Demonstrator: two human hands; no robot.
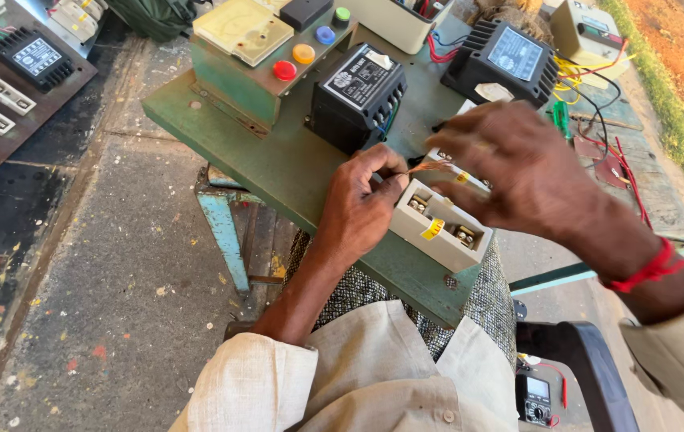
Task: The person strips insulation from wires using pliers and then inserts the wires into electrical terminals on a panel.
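My left hand (362, 204) pinches a thin bare copper wire (430, 166) between thumb and forefinger, just above a cream fuse holder (438, 228) with metal screw terminals and a yellow tag. My right hand (510, 164) hovers over the holder's far end, fingers curled around the wire's other part; a red thread band sits on that wrist. Both hands rest over a green metal panel (278, 164).
On the panel stand two black boxes (358, 96) (506, 60), a green housing with red, orange, blue and green push buttons (284, 70) and a cream meter. Red, yellow and black wires trail right. A brown switchboard (6, 88) lies at the left; a multimeter (535, 398) sits below.
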